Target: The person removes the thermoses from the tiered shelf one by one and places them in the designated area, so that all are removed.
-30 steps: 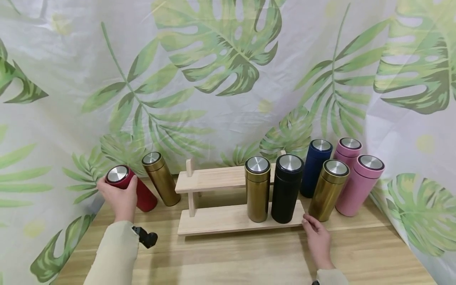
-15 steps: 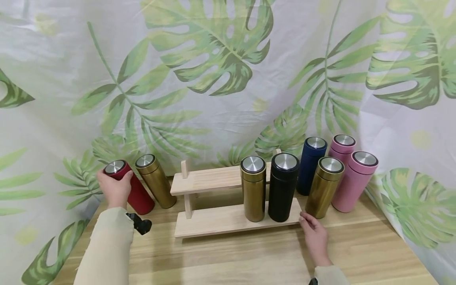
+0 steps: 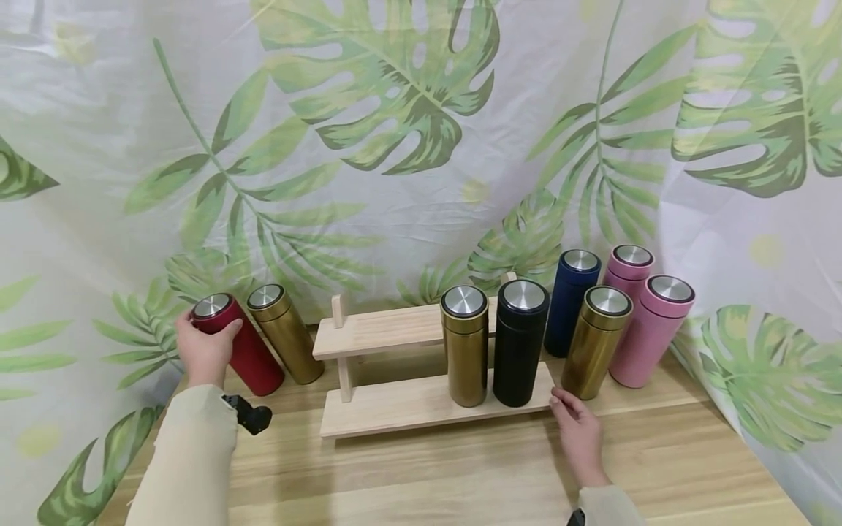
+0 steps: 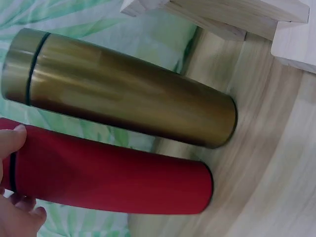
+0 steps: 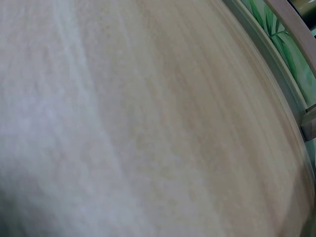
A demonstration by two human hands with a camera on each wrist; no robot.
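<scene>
My left hand (image 3: 204, 351) grips a red thermos bottle (image 3: 248, 358) around its upper end, just below the steel-topped lid. In the left wrist view the thumb and fingertips curl round the neck of the red bottle, whose base is at the tabletop. Right beside it stands a gold thermos bottle (image 4: 128, 91). At the right end of a two-tier wooden shelf (image 3: 388, 409), my right hand (image 3: 580, 438) pinches the corner of the lower board between thumb and fingers. Another gold bottle (image 3: 465, 358) and a black bottle (image 3: 516, 358) stand upright on that lower board.
Right of the shelf, a navy bottle (image 3: 571, 307), a gold bottle (image 3: 595, 351) and two pink bottles, one in front (image 3: 647, 343) and one behind (image 3: 625, 274), stand grouped. A leaf-print cloth (image 3: 395, 146) hangs behind the wooden table (image 3: 421, 475).
The head view has shifted slightly, moving the scene left. My left hand has brought the top of the red bottle a little back and nearer the gold one. The right hand keeps its place on the shelf.
</scene>
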